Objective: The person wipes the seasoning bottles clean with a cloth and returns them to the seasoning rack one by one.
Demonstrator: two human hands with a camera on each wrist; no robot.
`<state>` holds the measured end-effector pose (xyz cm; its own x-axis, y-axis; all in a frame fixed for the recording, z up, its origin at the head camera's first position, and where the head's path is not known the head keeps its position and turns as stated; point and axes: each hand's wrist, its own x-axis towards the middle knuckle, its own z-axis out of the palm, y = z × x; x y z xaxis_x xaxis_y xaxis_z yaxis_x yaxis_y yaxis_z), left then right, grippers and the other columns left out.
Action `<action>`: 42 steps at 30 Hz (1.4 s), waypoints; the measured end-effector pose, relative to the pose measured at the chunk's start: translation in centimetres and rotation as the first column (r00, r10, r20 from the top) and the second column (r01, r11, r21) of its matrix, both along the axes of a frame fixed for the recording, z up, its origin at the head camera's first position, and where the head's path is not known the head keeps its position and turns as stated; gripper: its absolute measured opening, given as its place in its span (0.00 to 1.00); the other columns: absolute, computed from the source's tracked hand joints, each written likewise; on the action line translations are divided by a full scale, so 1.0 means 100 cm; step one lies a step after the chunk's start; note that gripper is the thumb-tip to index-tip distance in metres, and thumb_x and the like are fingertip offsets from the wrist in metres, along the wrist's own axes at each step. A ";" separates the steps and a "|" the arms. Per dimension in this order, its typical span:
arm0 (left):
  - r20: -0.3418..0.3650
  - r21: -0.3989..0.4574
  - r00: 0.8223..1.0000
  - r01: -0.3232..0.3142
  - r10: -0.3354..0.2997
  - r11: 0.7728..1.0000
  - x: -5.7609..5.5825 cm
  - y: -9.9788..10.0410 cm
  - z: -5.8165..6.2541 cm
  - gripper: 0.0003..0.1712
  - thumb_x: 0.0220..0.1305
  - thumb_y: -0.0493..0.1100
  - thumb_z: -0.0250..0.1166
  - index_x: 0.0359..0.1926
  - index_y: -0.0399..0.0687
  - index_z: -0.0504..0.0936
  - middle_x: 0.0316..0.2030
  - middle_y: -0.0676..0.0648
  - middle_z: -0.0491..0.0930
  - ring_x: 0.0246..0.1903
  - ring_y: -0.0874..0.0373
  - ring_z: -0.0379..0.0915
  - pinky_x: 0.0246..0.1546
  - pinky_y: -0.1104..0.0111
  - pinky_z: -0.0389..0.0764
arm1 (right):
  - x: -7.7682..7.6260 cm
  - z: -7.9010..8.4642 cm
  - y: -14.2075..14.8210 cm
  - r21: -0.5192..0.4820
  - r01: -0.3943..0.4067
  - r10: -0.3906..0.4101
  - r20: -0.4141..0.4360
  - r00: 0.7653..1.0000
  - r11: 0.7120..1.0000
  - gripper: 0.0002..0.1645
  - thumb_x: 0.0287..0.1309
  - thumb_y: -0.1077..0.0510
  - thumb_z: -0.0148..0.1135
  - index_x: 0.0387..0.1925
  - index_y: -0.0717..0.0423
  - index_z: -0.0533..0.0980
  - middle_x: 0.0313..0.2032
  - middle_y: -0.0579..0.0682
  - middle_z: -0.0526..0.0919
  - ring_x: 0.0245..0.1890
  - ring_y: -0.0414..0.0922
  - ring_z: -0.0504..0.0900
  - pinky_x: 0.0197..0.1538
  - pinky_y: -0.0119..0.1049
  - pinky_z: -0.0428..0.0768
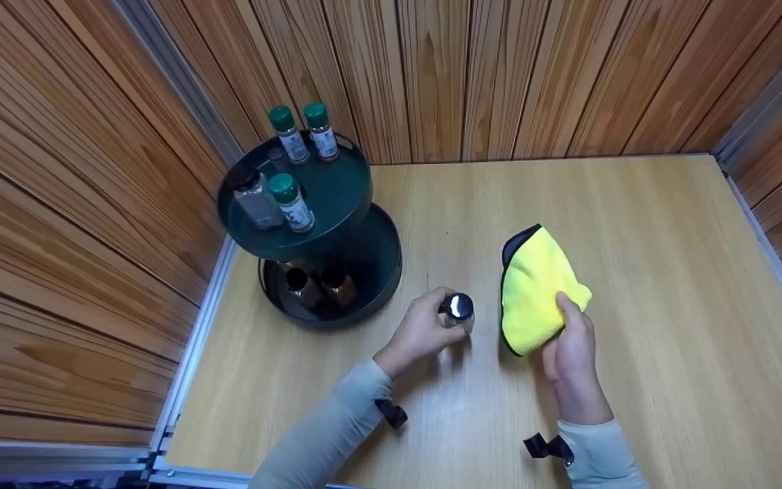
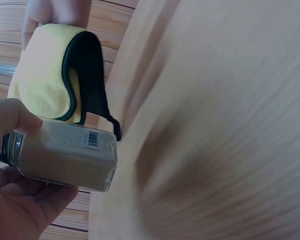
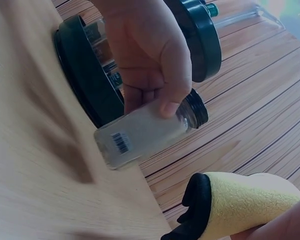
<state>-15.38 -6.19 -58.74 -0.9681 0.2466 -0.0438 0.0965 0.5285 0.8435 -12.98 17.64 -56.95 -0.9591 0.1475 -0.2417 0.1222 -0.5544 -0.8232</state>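
My left hand (image 1: 426, 329) grips a clear spice jar (image 2: 67, 155) with a black lid (image 1: 459, 307), thumb on one side and fingers on the other. The jar holds pale powder and bears a barcode label, seen in both wrist views. It is held above the table. To its right, my right hand (image 1: 573, 339) pinches a folded yellow cloth (image 1: 539, 292) with black edging and a dark reverse side. In the right wrist view the cloth (image 3: 250, 200) and the jar (image 3: 140, 132) are apart.
A dark green two-tier round rack (image 1: 337, 214) stands at the left back. Its top tier holds several jars, including a green-capped jar (image 1: 291, 202) and a black-capped jar (image 1: 257, 200); more jars (image 1: 338, 284) sit below. Wood-panelled walls (image 1: 432, 81) enclose the table (image 1: 669, 285).
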 end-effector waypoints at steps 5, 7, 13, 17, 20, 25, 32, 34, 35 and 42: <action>-0.036 0.007 0.998 0.054 -0.054 0.999 0.004 0.002 -0.012 0.25 0.54 0.42 0.76 0.54 0.50 0.79 0.47 0.56 0.81 0.52 0.62 0.78 0.57 0.67 0.79 | -0.001 0.000 -0.003 0.075 -0.003 0.003 -0.005 1.000 0.997 0.22 0.79 0.49 0.47 0.63 0.59 0.66 0.53 0.50 0.79 0.55 0.44 0.79 0.60 0.36 0.77; -0.048 0.020 0.997 0.058 -0.057 0.998 0.005 0.002 -0.015 0.25 0.53 0.41 0.76 0.53 0.49 0.80 0.47 0.55 0.81 0.51 0.61 0.79 0.56 0.68 0.79 | -0.003 -0.001 -0.004 0.106 -0.007 0.008 -0.011 1.000 0.994 0.21 0.79 0.49 0.47 0.61 0.61 0.67 0.51 0.50 0.80 0.53 0.44 0.81 0.58 0.36 0.78; -0.046 0.055 0.998 0.045 -0.042 0.997 0.005 0.003 -0.023 0.24 0.53 0.41 0.76 0.53 0.49 0.81 0.47 0.56 0.81 0.50 0.64 0.78 0.56 0.69 0.79 | -0.006 -0.001 -0.008 0.245 -0.068 0.072 -0.008 0.997 0.967 0.22 0.78 0.48 0.49 0.55 0.65 0.70 0.40 0.49 0.84 0.42 0.44 0.84 0.49 0.36 0.81; -0.061 0.062 0.997 0.057 -0.054 0.996 0.006 0.004 -0.026 0.24 0.53 0.41 0.76 0.52 0.47 0.81 0.46 0.54 0.82 0.49 0.64 0.78 0.56 0.70 0.79 | -0.007 0.000 -0.012 0.340 -0.128 0.129 0.018 0.991 0.932 0.25 0.78 0.46 0.49 0.54 0.66 0.71 0.38 0.50 0.84 0.38 0.45 0.85 0.44 0.37 0.83; -0.055 0.067 0.997 0.057 -0.053 0.996 0.006 0.005 -0.028 0.24 0.54 0.40 0.76 0.52 0.47 0.82 0.46 0.55 0.82 0.49 0.64 0.77 0.56 0.70 0.78 | -0.008 0.002 -0.016 0.366 -0.157 0.150 0.046 0.988 0.917 0.25 0.78 0.47 0.50 0.54 0.67 0.72 0.38 0.50 0.84 0.39 0.45 0.85 0.44 0.37 0.83; -0.035 0.105 0.998 0.057 -0.054 0.993 0.005 0.004 -0.031 0.24 0.54 0.40 0.77 0.53 0.48 0.82 0.47 0.55 0.82 0.50 0.64 0.78 0.59 0.68 0.78 | -0.010 0.005 -0.025 0.407 -0.202 0.181 0.090 0.979 0.891 0.24 0.77 0.48 0.51 0.54 0.67 0.74 0.39 0.50 0.85 0.38 0.44 0.85 0.44 0.36 0.82; 0.030 0.193 0.996 0.075 -0.082 0.978 0.003 -0.001 -0.034 0.28 0.56 0.40 0.77 0.58 0.41 0.81 0.54 0.43 0.83 0.58 0.49 0.78 0.63 0.65 0.75 | -0.011 0.009 -0.035 0.409 -0.249 0.220 0.116 0.968 0.878 0.25 0.76 0.48 0.53 0.54 0.69 0.74 0.38 0.52 0.86 0.37 0.45 0.86 0.43 0.37 0.83; 0.072 0.211 0.994 0.068 -0.085 0.975 0.003 -0.002 -0.033 0.28 0.57 0.40 0.77 0.59 0.43 0.81 0.55 0.43 0.83 0.60 0.48 0.78 0.64 0.64 0.74 | -0.011 0.009 -0.039 0.418 -0.258 0.225 0.128 0.966 0.871 0.24 0.76 0.48 0.53 0.53 0.68 0.75 0.38 0.52 0.86 0.37 0.45 0.86 0.42 0.37 0.83; 0.096 0.217 0.992 0.061 -0.084 0.974 0.004 -0.003 -0.032 0.29 0.57 0.40 0.77 0.60 0.44 0.81 0.56 0.44 0.83 0.60 0.49 0.77 0.64 0.62 0.75 | -0.011 0.009 -0.041 0.427 -0.262 0.226 0.134 0.965 0.865 0.24 0.76 0.49 0.53 0.53 0.68 0.75 0.38 0.52 0.86 0.36 0.45 0.85 0.42 0.36 0.83; 0.148 0.200 0.985 0.054 -0.084 0.978 0.001 -0.005 -0.027 0.24 0.56 0.42 0.79 0.55 0.56 0.85 0.49 0.56 0.85 0.54 0.55 0.81 0.59 0.64 0.78 | -0.005 0.005 -0.064 0.714 -0.303 0.312 0.125 0.942 0.631 0.22 0.74 0.47 0.56 0.47 0.65 0.78 0.32 0.52 0.79 0.32 0.46 0.77 0.36 0.38 0.77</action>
